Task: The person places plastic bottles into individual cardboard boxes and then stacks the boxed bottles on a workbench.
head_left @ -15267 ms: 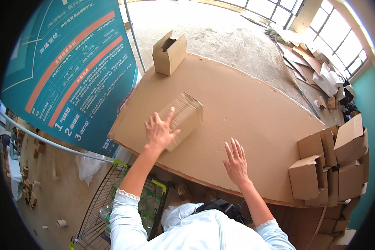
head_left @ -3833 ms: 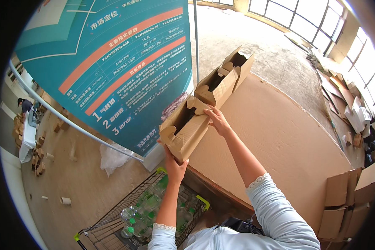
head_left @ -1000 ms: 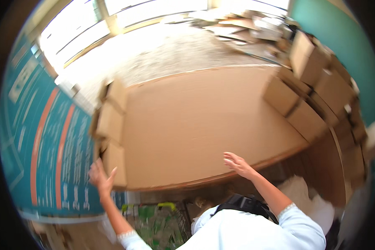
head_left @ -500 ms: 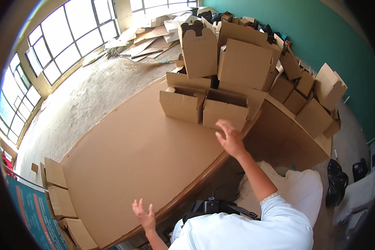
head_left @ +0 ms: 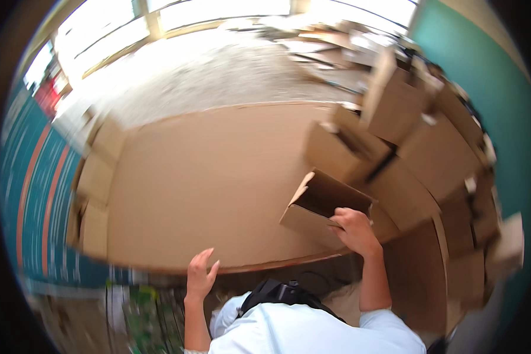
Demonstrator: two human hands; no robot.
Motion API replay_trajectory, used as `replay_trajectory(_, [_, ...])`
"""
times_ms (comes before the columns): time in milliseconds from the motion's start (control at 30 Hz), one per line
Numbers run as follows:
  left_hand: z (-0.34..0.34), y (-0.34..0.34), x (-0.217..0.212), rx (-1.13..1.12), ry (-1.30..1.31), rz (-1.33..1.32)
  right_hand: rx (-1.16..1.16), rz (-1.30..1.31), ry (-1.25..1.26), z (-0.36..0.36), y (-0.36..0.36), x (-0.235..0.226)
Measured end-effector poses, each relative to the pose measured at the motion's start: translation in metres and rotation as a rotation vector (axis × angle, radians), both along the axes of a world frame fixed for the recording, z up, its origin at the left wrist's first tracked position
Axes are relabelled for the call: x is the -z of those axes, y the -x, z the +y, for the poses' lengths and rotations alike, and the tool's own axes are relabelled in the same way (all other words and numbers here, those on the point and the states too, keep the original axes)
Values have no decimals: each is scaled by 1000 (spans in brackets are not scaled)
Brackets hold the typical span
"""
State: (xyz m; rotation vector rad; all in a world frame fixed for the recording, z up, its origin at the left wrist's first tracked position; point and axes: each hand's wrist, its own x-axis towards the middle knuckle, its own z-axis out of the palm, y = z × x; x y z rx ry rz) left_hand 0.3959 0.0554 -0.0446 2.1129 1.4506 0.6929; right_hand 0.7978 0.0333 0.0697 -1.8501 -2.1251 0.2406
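An open-topped cardboard box (head_left: 315,219) is tilted at the right part of the cardboard-covered table (head_left: 200,183). My right hand (head_left: 357,231) grips its near wall at the rim, thumb and fingers closed on the edge. My left hand (head_left: 200,274) is over the table's near edge, fingers apart, holding nothing. Just behind the gripped box stands another open cardboard box (head_left: 327,152), blurred by motion.
Tall cardboard boxes (head_left: 395,103) are piled at the right end, with more boxes (head_left: 475,236) beyond. Small boxes (head_left: 94,183) line the table's left end beside a teal striped panel (head_left: 38,194). Flattened cardboard (head_left: 330,50) lies on the floor far back.
My right hand has closed on the rim of the near box, which is now tilted and apart from its neighbour. The view has turned left. My left hand stays open.
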Motion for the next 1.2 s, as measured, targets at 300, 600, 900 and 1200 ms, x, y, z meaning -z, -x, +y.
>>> replay_trajectory(300, [-113,183,23,-768,-81,-87,-540,141,-111,71,228,2])
replay_trajectory(600, [-315,327,45,-1580,120,8,-725,99,-149,112,334,9])
replay_trajectory(900, [-442,491,188,-1597,817,334,-596,-45,107,94,369,16])
replay_trajectory(1200, [-458,489,190,-1472,567,331,-587,-40,68,75,361,25])
